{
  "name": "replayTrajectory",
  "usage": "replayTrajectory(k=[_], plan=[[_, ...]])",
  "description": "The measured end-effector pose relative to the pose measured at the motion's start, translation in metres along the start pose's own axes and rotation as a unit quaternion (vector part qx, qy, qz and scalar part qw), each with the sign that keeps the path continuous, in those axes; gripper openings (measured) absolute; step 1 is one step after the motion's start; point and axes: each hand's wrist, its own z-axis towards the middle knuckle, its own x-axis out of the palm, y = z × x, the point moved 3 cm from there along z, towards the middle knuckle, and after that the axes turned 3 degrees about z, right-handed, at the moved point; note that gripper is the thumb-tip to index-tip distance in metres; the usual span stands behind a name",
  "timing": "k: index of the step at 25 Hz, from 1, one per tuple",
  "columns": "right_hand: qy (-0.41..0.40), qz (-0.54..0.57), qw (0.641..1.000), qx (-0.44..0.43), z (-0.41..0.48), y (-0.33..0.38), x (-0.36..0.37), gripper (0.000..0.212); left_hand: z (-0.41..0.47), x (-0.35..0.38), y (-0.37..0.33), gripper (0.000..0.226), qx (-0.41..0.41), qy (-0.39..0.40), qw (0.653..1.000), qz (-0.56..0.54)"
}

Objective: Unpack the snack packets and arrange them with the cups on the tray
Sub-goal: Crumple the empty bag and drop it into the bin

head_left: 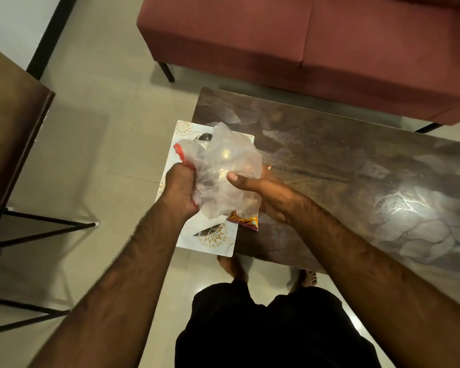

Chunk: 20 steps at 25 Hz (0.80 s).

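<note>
A crumpled clear plastic bag (225,171) with a red strip at its top left is held above a white tray (213,241) with gold flower prints. My left hand (179,191) is fisted on the bag's left side. My right hand (266,193) grips the right side, thumb on top. A yellow and pink snack packet (243,221) pokes out under the bag by my right palm. Dark rounded shapes, possibly cups (205,136), show dimly on the tray through and beside the bag; most of the tray is hidden.
The tray lies on the left end of a dark wooden coffee table (343,166) and overhangs its edge. A red sofa (316,41) stands behind the table. A brown side table (11,134) with black legs is at the left. My bare feet (231,266) are on the tiled floor.
</note>
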Motion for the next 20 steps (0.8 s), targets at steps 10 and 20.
replayTrajectory(k=[10,20], plan=[[-0.089,-0.014,0.995,-0.053,-0.016,0.000,-0.018,0.041,-0.001,0.057,0.053,0.032,0.019,0.108,0.971,0.213],[-0.187,-0.031,0.978,-0.089,-0.051,-0.013,-0.091,0.036,-0.009,0.093,0.049,0.021,0.036,0.029,0.950,0.309]])
